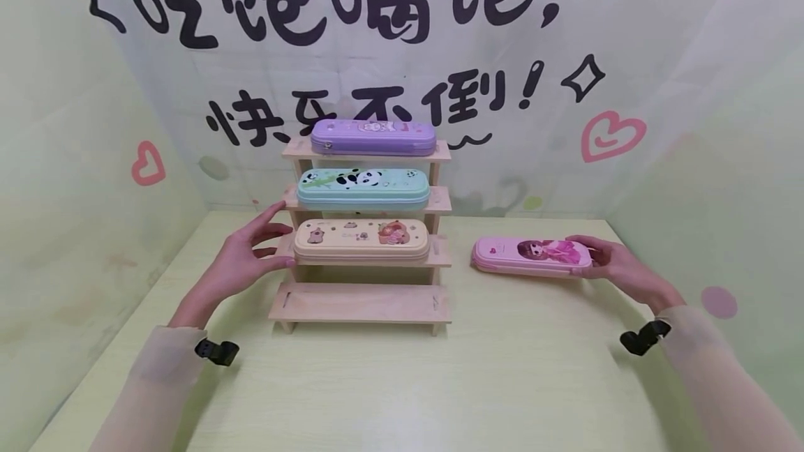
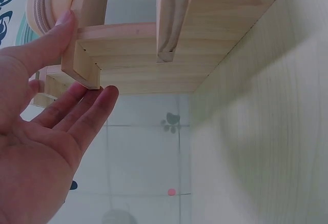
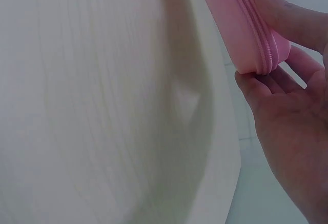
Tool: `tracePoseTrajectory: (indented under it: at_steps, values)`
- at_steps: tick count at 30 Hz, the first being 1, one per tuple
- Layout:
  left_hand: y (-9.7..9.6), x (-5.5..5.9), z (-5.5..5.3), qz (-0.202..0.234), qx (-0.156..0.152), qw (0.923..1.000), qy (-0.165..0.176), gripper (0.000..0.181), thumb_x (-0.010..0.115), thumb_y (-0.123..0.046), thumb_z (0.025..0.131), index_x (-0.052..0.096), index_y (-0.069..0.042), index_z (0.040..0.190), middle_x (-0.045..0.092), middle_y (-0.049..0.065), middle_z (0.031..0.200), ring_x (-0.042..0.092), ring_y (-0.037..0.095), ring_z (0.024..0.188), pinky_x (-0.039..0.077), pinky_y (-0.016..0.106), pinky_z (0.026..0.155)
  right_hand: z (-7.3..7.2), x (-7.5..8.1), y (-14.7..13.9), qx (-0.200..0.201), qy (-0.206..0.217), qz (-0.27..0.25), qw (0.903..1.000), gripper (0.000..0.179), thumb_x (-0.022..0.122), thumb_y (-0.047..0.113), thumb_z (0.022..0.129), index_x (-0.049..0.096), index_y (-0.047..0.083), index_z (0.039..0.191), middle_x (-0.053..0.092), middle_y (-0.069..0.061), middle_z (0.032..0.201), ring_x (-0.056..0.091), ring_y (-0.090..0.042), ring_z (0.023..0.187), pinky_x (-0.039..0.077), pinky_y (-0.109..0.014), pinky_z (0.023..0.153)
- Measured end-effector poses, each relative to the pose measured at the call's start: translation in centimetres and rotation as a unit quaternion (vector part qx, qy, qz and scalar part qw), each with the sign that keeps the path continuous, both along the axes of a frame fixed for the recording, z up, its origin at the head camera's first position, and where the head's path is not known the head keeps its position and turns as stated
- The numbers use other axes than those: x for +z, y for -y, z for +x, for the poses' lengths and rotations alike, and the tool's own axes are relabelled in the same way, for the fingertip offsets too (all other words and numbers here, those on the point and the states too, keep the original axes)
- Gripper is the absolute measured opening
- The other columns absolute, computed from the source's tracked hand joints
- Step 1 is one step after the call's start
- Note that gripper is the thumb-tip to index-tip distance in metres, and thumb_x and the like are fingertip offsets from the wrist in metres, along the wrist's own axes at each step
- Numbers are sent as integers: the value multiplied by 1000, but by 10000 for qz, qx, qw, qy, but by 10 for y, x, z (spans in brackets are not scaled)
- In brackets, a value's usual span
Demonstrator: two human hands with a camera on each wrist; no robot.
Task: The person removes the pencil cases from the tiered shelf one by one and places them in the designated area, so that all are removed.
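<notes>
A pink pencil case (image 1: 530,258) with a doll picture is at the right of a tiered wooden display rack (image 1: 364,303). My right hand (image 1: 618,269) grips its right end; the right wrist view shows the thumb on one side of the zipped case (image 3: 251,34) and fingers on the other. At the rack's left side, my left hand (image 1: 245,253) holds the end of a wooden shelf (image 2: 82,62), thumb in front and fingers behind. The rack's upper tiers bear a purple case (image 1: 373,138), a mint panda case (image 1: 364,189) and a cream case (image 1: 361,240). The lowest shelf is bare.
Behind the rack stands a white wall sheet (image 1: 402,61) with black lettering and pink hearts. Pale side panels (image 1: 741,180) border the light wood-grain table (image 1: 402,382) on the left and right. Black wrist cameras (image 1: 216,352) sit on both sleeves.
</notes>
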State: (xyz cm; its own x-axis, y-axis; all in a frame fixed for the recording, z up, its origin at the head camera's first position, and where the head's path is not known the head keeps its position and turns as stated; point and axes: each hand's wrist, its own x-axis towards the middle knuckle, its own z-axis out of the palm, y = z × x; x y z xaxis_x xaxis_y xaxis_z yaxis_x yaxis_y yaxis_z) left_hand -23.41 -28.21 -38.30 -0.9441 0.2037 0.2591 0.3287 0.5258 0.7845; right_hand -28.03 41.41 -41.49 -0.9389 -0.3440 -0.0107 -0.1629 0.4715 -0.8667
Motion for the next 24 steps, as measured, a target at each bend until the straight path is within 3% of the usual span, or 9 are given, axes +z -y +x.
tracePoseTrajectory:
  at_steps: [5,9,13,18,24]
  values:
    - [-1,0,-2,-23,-19,10000,-14,107,90,-9,86,26,-35,169,61,19,142,55,40,136,54,54,104,-5,3,-3,-42,9,546,9985,77,78,13,96,39,1,161,49,-17,147,57,-14,118,55,-20,90]
    - [0,0,-2,-30,-42,10000,-32,107,90,-9,86,26,-35,168,61,20,142,55,40,136,54,55,104,-11,5,-2,-35,11,955,9954,78,79,20,96,39,5,162,40,-25,153,46,-31,129,49,-31,98]
    - [1,0,-2,-28,-52,10000,-37,108,90,-9,86,26,-35,169,61,20,142,55,40,136,54,53,104,-17,4,-1,-84,171,1014,9947,80,79,20,96,38,4,162,41,-27,152,45,-38,129,47,-41,100]
    - [1,0,-1,-70,-8,10000,-13,108,90,-9,86,26,-35,168,61,20,142,55,40,136,54,56,104,-24,-4,2,-122,364,930,9949,79,77,16,98,35,1,163,41,-30,153,46,-42,132,47,-36,98]
    - [0,0,0,-75,-13,10000,-22,107,90,-10,86,26,-35,168,61,20,142,55,41,136,54,54,104,-30,-9,2,-163,104,1008,9947,78,75,14,99,34,1,163,39,-30,155,45,-44,134,47,-22,91]
